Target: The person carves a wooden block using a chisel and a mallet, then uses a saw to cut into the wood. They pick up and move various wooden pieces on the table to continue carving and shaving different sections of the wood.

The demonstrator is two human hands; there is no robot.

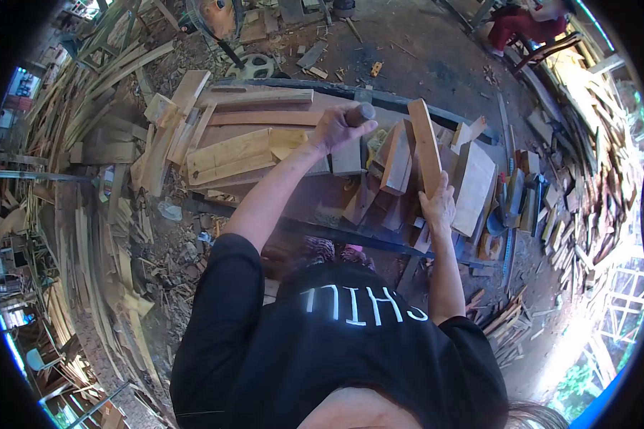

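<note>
Looking down from the head view, a person in a black T-shirt with white lettering [365, 307] works over a dark-edged bench [322, 230] crowded with timber. The left hand [347, 130] is curled tightly around a dark brown, round-ended cylinder [360, 114], above the bench's middle. The right hand [438, 207] is clamped on the near end of a narrow, reddish-brown wooden board [426, 143], which points away toward the far side. Whether the board touches the pieces beneath cannot be told. A thick, pale wooden block [476, 189] stands just to its right; yellowish planks [229, 156] lie at left. Good handling, I judge, means a firm right grip, fingers clear of the cylinder, and no rocking against uneven wood. No container on the bench shows clearly; a dark round vessel-like object [343, 7] sits far off, its contents unseen.
</note>
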